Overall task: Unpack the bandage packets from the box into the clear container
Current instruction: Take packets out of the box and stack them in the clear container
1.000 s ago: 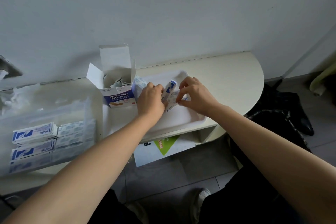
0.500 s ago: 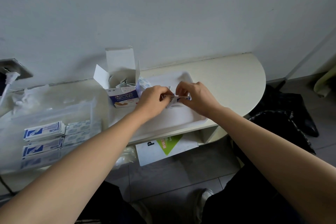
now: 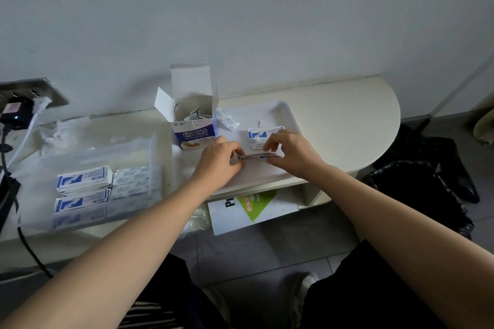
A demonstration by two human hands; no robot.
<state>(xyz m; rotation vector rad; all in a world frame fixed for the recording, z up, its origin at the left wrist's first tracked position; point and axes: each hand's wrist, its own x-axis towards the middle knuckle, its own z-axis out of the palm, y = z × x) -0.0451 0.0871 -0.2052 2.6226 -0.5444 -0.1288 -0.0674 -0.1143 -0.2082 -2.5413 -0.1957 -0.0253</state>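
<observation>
Near the bench's [image 3: 347, 120] front edge, left hand [image 3: 219, 157] and right hand [image 3: 291, 152] pinch the bandage packets [image 3: 255, 157] flat between them, just right of the box [image 3: 193, 131]; a second ago they stood tilted.

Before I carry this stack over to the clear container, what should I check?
1. Grip on stack of packets by left hand and right hand, one at each end: ok.
2. Stack edges squared: cannot tell.
3. Free room in clear container behind its rows: ok.
4. All packets out of box: not ok, some show inside.
5. Rest of tray cleared: not ok, second stack and loose packet lie on it.
</observation>
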